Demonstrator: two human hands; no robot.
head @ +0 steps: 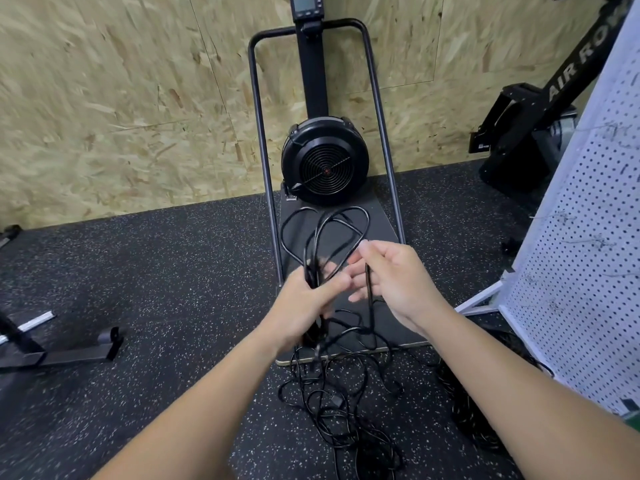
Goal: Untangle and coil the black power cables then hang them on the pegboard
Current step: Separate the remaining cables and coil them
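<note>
Two bare hands over speckled floor. Left hand (304,303): clenched around gathered loops of black cable (323,233). Right hand (391,278): fingers loosely curled on one hanging strand. Remaining cable tangle (346,403): floor below. White pegboard (585,244): far right, upright.

"AIR RO", cut off, on black machine beam (575,69).

Left hand (304,299) fisted tight — right hand (391,278) half-curled; both forearms extended forward.
</note>
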